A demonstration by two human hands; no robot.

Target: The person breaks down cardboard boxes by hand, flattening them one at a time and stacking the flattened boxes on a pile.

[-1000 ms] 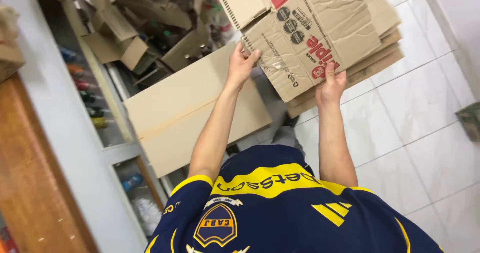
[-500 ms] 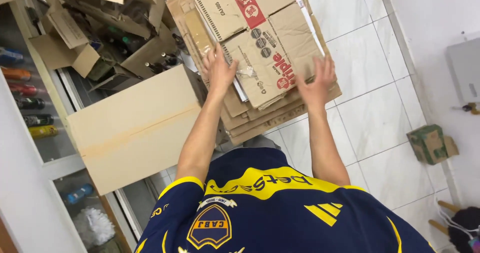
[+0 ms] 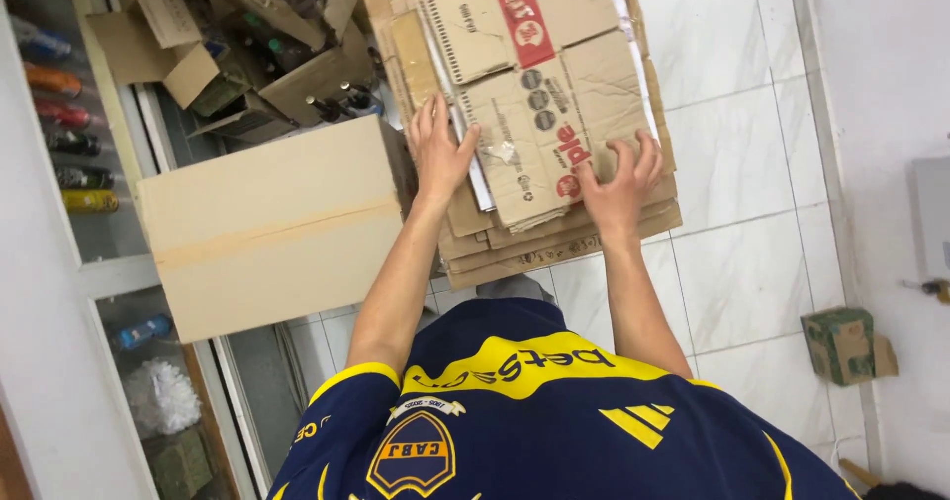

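Fingers of both our hands lie spread and flat on the cardboard stack [image 3: 554, 114], gripping nothing: the left hand [image 3: 440, 153] presses near the stack's left edge, the right hand [image 3: 618, 178] on the top sheet's near corner. We judge the flattened sheets already gathered into one pile on the tiled floor [image 3: 742, 262] (its edges look ragged, not squared). A big closed box [image 3: 267, 228] sits just beside it on the left, with loose cartons [image 3: 247, 54] heaped behind that look unflattened. A small box [image 3: 841, 342] lies well apart to the right.
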